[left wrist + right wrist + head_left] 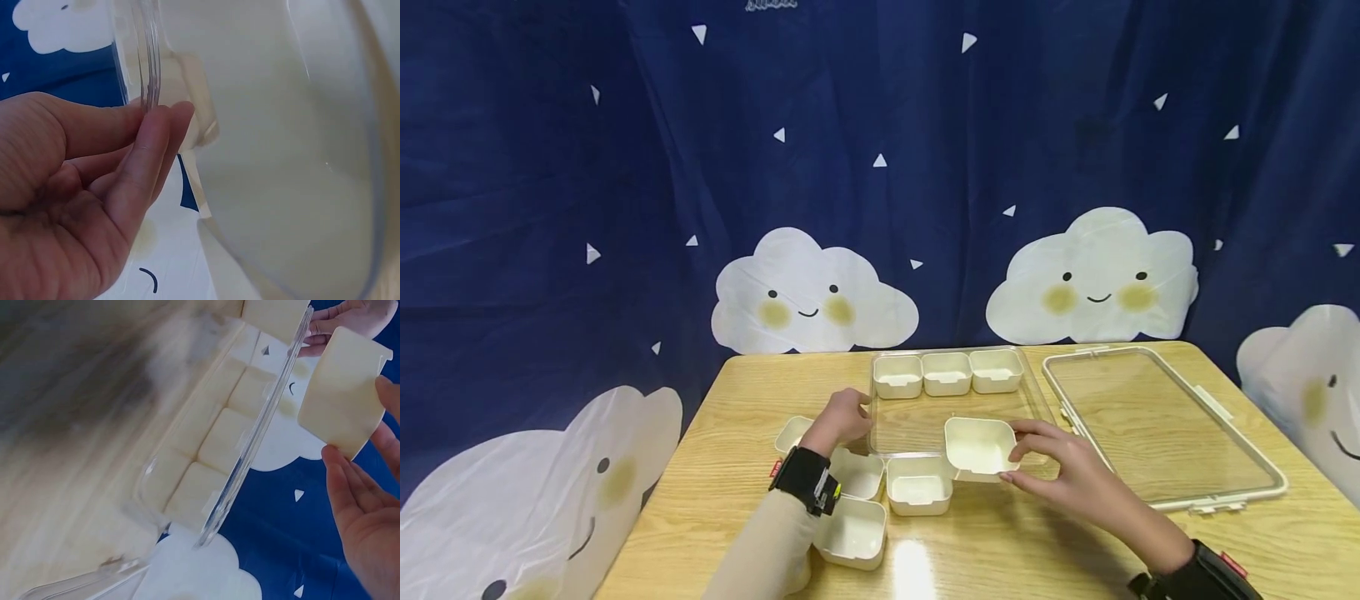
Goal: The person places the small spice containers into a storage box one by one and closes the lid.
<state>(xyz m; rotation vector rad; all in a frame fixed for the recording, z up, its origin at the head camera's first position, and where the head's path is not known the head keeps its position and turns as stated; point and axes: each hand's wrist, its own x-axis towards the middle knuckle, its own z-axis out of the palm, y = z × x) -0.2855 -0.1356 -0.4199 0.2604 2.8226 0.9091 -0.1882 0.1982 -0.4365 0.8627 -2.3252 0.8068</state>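
Pale left sleeve nearest; left fingers pinch rim of clear tray; right fingers pinch cream, round-cornered cup. Tray contains three similar cups, far row.

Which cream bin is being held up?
The cream bin pinched in the right hand; three others stand in a row inside the clear box, the rest on the table.

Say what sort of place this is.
Likely an indoor spot set up for filming tabletop work: a dark blue, cloud-patterned cloth hangs behind a wood-grained table, and each wrist wears a black band.
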